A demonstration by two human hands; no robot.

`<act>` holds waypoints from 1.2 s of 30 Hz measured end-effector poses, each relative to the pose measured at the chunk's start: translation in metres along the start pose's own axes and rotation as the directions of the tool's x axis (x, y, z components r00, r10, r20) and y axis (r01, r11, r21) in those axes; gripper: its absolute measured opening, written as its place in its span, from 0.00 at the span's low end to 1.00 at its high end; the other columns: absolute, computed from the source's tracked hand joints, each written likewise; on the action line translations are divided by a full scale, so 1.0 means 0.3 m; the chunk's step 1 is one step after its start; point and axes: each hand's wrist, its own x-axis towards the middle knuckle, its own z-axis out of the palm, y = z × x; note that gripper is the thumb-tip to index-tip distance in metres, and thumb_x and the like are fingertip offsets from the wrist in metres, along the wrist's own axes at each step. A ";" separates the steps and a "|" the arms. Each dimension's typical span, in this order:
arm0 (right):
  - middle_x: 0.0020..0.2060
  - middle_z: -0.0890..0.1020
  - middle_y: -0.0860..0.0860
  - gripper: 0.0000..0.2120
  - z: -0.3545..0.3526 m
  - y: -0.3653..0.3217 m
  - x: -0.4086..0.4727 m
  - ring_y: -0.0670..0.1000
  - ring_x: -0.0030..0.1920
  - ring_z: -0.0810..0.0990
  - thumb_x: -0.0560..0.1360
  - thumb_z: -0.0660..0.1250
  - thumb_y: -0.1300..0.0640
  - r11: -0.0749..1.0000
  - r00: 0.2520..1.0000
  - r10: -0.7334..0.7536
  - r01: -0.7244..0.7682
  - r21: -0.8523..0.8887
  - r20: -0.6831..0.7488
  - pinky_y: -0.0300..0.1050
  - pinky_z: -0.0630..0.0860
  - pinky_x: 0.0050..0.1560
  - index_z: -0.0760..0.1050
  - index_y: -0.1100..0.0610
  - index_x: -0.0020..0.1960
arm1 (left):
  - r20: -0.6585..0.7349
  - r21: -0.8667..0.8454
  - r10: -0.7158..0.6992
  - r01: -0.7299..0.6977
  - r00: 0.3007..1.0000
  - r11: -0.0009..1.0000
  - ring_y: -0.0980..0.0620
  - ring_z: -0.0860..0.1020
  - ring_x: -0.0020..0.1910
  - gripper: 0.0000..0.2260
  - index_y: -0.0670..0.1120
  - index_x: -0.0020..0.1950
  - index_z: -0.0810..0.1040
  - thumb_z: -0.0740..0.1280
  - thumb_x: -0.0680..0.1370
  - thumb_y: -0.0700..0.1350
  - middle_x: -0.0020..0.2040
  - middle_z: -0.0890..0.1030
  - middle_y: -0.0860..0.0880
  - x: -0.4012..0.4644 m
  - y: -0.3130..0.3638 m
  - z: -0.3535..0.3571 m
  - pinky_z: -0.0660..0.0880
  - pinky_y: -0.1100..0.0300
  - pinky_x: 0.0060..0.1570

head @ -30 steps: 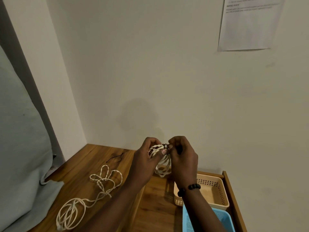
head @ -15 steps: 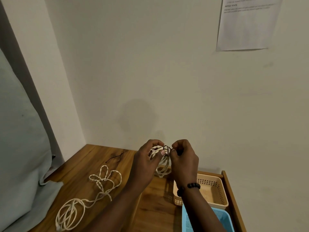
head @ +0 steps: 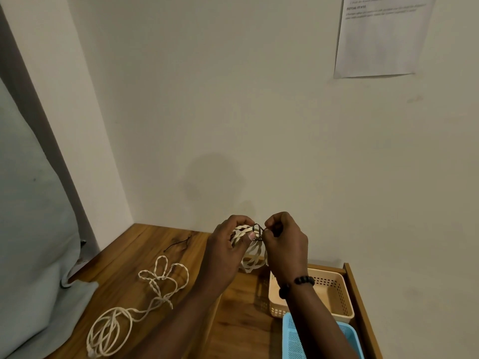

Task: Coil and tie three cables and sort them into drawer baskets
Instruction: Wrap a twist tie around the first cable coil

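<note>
My left hand grips a coil of white twisted cable held in the air above the drawer. Its thumb presses on the top of the coil. My right hand pinches a thin dark tie that loops around the coil's top. A second white cable lies loose on the wooden tabletop to the left, and a third white cable lies loosely coiled near the front left. A spare dark tie lies near the back of the tabletop.
An open drawer at the right holds a beige basket at the back and a blue basket in front of it. A grey cloth hangs at the left. A printed sheet is stuck to the wall.
My right hand has pulled the dark tie slightly out to the right, so its loop now shows over the coil. My left hand holds the coil in the same place.
</note>
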 end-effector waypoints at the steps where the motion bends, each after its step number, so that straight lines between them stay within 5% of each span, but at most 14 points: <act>1: 0.39 0.80 0.46 0.08 -0.002 -0.001 0.000 0.44 0.40 0.79 0.75 0.67 0.66 1.000 1.000 -0.013 0.013 0.013 0.016 0.31 0.73 0.38 0.75 0.54 0.48 | -0.003 -0.005 -0.004 0.004 1.000 1.000 0.56 0.79 0.54 0.09 0.59 0.55 0.76 0.69 0.77 0.48 0.53 0.81 0.57 0.002 -0.001 -0.002 0.81 0.57 0.51; 8: 0.42 0.82 0.48 0.09 -0.002 0.001 0.003 0.45 0.44 0.82 0.75 0.69 0.65 0.994 0.996 -0.083 0.081 0.079 0.025 0.37 0.79 0.44 0.75 0.54 0.52 | 0.020 0.004 -0.014 0.014 1.000 1.000 0.54 0.79 0.55 0.09 0.57 0.56 0.76 0.68 0.78 0.48 0.54 0.81 0.56 0.020 -0.002 -0.016 0.81 0.52 0.52; 16: 0.44 0.83 0.45 0.10 -0.006 -0.018 0.014 0.36 0.43 0.79 0.75 0.69 0.66 0.981 0.980 -0.195 0.194 0.030 0.044 0.22 0.73 0.42 0.78 0.53 0.53 | -0.002 -0.061 -0.075 0.074 0.997 0.995 0.55 0.81 0.52 0.16 0.53 0.59 0.71 0.72 0.75 0.48 0.54 0.80 0.54 0.015 0.006 -0.020 0.82 0.60 0.46; 21: 0.54 0.83 0.49 0.15 -0.017 -0.031 0.031 0.47 0.52 0.81 0.77 0.66 0.66 0.922 0.930 -0.306 0.343 -0.180 0.203 0.36 0.77 0.55 0.81 0.53 0.60 | -0.014 -0.043 -0.068 0.067 0.998 0.997 0.56 0.80 0.52 0.16 0.52 0.59 0.72 0.72 0.74 0.47 0.54 0.80 0.55 0.016 0.003 -0.027 0.81 0.61 0.47; 26: 0.54 0.83 0.50 0.13 -0.016 -0.036 0.034 0.47 0.51 0.80 0.78 0.66 0.62 0.900 0.909 -0.341 0.390 -0.197 0.241 0.27 0.70 0.49 0.81 0.55 0.60 | -0.043 0.011 -0.038 0.039 0.998 0.999 0.55 0.80 0.50 0.13 0.52 0.56 0.73 0.72 0.75 0.45 0.52 0.80 0.54 0.021 -0.001 -0.037 0.80 0.64 0.44; 32: 0.51 0.85 0.47 0.12 -0.025 -0.017 0.042 0.43 0.50 0.81 0.77 0.67 0.64 0.926 0.903 -0.339 0.370 -0.080 0.263 0.24 0.73 0.50 0.83 0.53 0.57 | -0.044 -0.066 -0.097 0.094 0.994 0.993 0.62 0.80 0.48 0.12 0.52 0.55 0.72 0.71 0.75 0.47 0.50 0.80 0.57 0.006 0.002 -0.040 0.79 0.68 0.41; 36: 0.51 0.84 0.45 0.11 -0.051 -0.011 0.063 0.41 0.52 0.81 0.79 0.64 0.61 0.945 0.875 -0.309 0.327 0.014 0.374 0.29 0.76 0.51 0.81 0.52 0.57 | 0.007 -0.129 -0.127 0.127 0.992 0.983 0.57 0.80 0.54 0.13 0.53 0.58 0.73 0.70 0.76 0.47 0.54 0.80 0.57 0.002 -0.008 -0.039 0.80 0.64 0.48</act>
